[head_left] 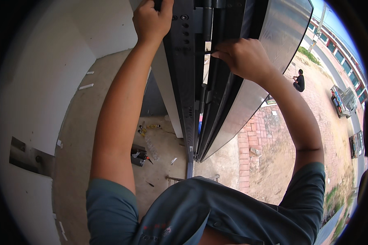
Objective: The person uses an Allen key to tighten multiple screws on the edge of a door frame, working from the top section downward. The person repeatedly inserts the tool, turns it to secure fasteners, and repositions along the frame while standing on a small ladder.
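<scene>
Door (276,45) at two o'clock stands off the dark frame (182,75) at twelve, leaving a narrow gap. A black box (138,157) sits at eight, contents unclear. Left hand (152,22) at eleven, cropped above: its grip I cannot tell. Right hand (246,57) at one: grip pinching a thin dark rod (208,52) at the gap.

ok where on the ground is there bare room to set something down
Indoors, the floor between the wall and the left forearm, apart from white scraps near the wall; outside, the concrete between the open door and the red bricks. It's crowded around the black box, bottles and clear plastic.
</scene>
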Available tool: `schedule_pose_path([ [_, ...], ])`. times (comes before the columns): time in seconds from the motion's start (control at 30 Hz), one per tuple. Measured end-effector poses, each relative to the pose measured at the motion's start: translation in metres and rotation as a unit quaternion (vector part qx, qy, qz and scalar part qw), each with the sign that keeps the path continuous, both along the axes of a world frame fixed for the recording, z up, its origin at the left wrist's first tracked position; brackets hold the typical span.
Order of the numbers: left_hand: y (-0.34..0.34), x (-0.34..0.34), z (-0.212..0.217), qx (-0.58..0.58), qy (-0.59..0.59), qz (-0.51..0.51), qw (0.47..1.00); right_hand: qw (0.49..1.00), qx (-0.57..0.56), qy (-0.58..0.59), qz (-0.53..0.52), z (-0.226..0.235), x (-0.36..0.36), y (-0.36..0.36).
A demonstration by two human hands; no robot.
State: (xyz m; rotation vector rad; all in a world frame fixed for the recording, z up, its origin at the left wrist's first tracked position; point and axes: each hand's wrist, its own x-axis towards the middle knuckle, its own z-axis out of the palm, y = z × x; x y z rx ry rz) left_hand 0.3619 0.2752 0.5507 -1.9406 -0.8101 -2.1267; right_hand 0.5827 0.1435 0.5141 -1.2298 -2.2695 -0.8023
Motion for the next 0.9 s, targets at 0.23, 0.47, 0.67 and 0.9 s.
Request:
schedule_pose_path([
  [0.23, 0.002, 0.003, 0.0, 0.018, -0.001, -0.018, 1.0, 0.936, -0.073, 0.344, 0.015, -0.093, -0.022, -0.003],
  [0.47, -0.001, 0.003, 0.001, 0.014, -0.006, -0.026, 1.0, 0.773, -0.146, 0.609, 0.099, -0.157, -0.07, 0.012],
  [0.67, -0.002, 0.004, 0.001, 0.022, -0.01, -0.038, 0.999, 0.695, -0.177, 0.68, 0.152, -0.169, -0.081, 0.018],
  [0.9, -0.001, 0.002, 0.002, 0.02, -0.007, -0.01, 1.0, 0.59, -0.219, 0.749, 0.209, -0.176, -0.11, 0.019],
])
